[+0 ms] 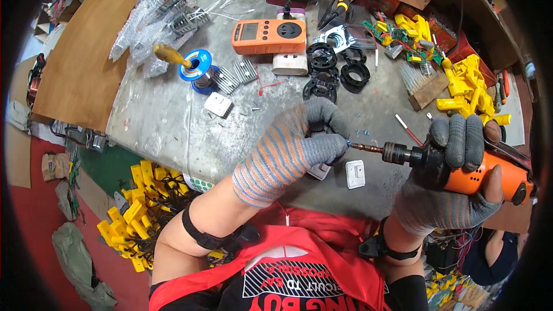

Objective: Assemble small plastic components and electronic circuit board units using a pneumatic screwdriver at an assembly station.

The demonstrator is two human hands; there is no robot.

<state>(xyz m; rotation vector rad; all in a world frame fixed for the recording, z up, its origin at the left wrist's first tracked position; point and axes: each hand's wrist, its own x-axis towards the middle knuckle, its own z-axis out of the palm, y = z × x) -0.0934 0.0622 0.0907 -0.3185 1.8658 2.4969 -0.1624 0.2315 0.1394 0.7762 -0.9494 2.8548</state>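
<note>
My left hand (pixel 282 152), in a grey-and-orange striped knit glove, pinches thumb and fingers together around what looks like a small blue screw (pixel 348 143). Something dark beneath its fingers is mostly hidden. In my right hand (pixel 423 204), also gloved with some bare fingertips, is an orange-and-black power screwdriver (pixel 489 174), held level. Its copper-coloured bit (pixel 368 148) points left and meets the screw at my left fingertips. Loose blue screws (pixel 362 133) lie just beyond the bit. Close to my left hand are a white plastic plate (pixel 355 174) and another partly covered white piece (pixel 318 171).
Black ring parts (pixel 322 69) lie beyond my hands, beside an orange meter (pixel 269 37). A solder spool (pixel 196 66) stands at the left near metal pieces in plastic wrap (pixel 152 34). Yellow housings (pixel 464 86) pile up at the right; more yellow parts (pixel 135 213) hang at the lower left.
</note>
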